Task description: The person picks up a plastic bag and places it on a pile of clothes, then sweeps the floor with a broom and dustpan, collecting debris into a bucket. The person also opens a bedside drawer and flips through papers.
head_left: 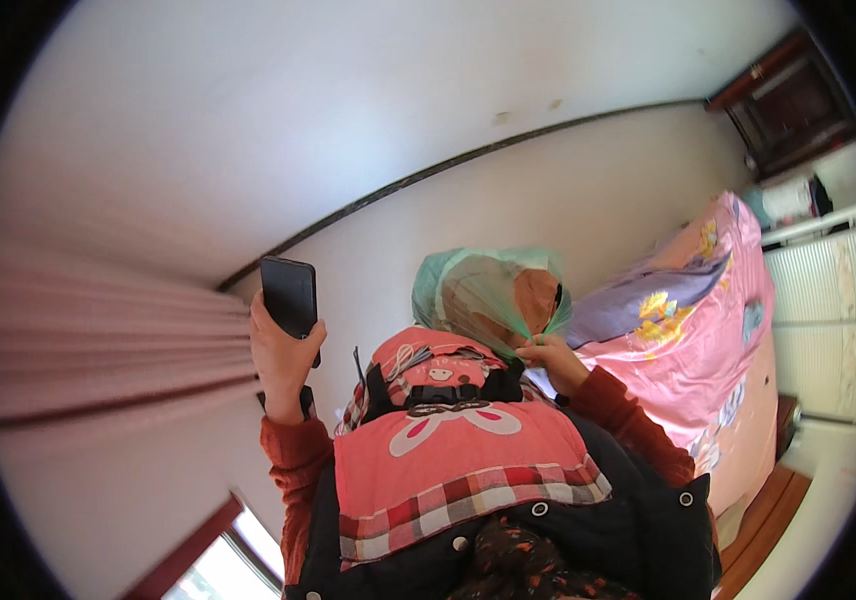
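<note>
My left hand [283,350] is raised on the left, fingers wrapped round a smartphone [290,297] whose dark face shows. My right hand [553,360] pinches the gathered neck of a thin, see-through green plastic bag [478,290]. Brown and pale shapes show inside the bag, but I cannot make out what they are. Between my arms is a pink apron [478,440] with a rabbit and a checked border, worn over my dark jacket [633,500]. A black buckle [443,394] crosses its upper part, and a light looped cord [408,357] lies near it.
On the right, a bed [718,350] has rumpled pink and purple bedding. Pink curtains [118,350] hang on the left. A dark wooden cabinet [793,105] stands at the far right, and a bright window [223,565] shows at lower left.
</note>
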Available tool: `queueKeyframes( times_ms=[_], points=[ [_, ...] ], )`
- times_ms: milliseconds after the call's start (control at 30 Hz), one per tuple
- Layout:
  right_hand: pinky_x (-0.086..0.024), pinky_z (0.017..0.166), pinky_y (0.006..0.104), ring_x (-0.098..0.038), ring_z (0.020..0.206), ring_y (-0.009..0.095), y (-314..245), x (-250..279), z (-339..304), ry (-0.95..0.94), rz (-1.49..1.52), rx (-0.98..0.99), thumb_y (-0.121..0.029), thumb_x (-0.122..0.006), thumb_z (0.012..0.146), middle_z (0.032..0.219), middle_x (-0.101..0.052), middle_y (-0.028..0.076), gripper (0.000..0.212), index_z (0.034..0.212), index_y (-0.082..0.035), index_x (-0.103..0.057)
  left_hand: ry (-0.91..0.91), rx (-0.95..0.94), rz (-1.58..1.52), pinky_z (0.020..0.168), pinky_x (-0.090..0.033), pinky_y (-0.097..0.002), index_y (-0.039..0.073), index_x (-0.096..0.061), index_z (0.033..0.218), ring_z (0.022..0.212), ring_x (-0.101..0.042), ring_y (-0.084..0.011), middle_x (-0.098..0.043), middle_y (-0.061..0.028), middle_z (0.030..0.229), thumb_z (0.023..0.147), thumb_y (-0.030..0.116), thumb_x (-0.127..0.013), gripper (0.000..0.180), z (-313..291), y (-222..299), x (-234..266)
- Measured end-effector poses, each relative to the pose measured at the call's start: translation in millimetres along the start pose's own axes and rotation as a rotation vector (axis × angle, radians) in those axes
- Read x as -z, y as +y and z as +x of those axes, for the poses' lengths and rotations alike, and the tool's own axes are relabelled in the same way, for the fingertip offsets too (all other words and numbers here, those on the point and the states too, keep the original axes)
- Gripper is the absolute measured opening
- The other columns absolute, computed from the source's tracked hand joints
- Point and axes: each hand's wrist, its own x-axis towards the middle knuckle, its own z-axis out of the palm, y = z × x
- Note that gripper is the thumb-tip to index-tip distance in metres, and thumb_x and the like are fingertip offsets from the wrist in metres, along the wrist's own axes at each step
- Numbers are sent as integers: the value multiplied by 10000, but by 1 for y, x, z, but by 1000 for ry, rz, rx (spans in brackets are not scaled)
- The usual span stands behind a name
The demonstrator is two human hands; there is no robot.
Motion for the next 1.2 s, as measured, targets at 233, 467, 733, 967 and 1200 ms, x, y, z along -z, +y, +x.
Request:
queueKeyframes(
  times_ms=[233,467,733,967,1200],
  points=[
    [-369,621,218,-471,651,91,-40,59,33,123,422,180,-127,-676,755,716,-505,-5,176,805,-45,-529,-243,-352,-44,870,-420,-437,-2,-354,1262,1046,-485,-362,-491,-200,1132,609,192,-725,776,126,115,-93],
    [-375,583,218,-476,657,83,-79,134,102,222,492,26,-105,-701,727,714,-516,9,202,795,-46,-521,-414,-665,-130,803,-450,-428,6,-388,1218,962,-509,-347,-517,-180,1031,590,149,-714,722,207,271,-230],
    [-391,589,228,-482,638,94,-152,261,159,279,626,10,-88,-693,735,699,-506,11,205,773,-51,-495,-510,-866,-165,774,-461,-418,11,-396,1208,944,-513,-330,-525,-152,1010,581,143,-708,713,258,436,-336],
    [-399,550,229,-506,631,103,-179,346,196,352,757,-47,-71,-626,793,707,-513,18,148,808,-42,-482,-596,-931,-158,784,-463,-415,11,-388,1211,946,-514,-328,-523,-152,1011,580,153,-710,723,301,520,-419],
    [-361,524,246,-474,574,110,-221,442,238,467,657,139,-117,-658,764,657,-512,15,144,714,-46,-542,-648,-1020,-216,785,-464,-419,5,-379,1220,954,-513,-332,-522,-159,1021,582,157,-708,734,373,623,-521]
  ],
)
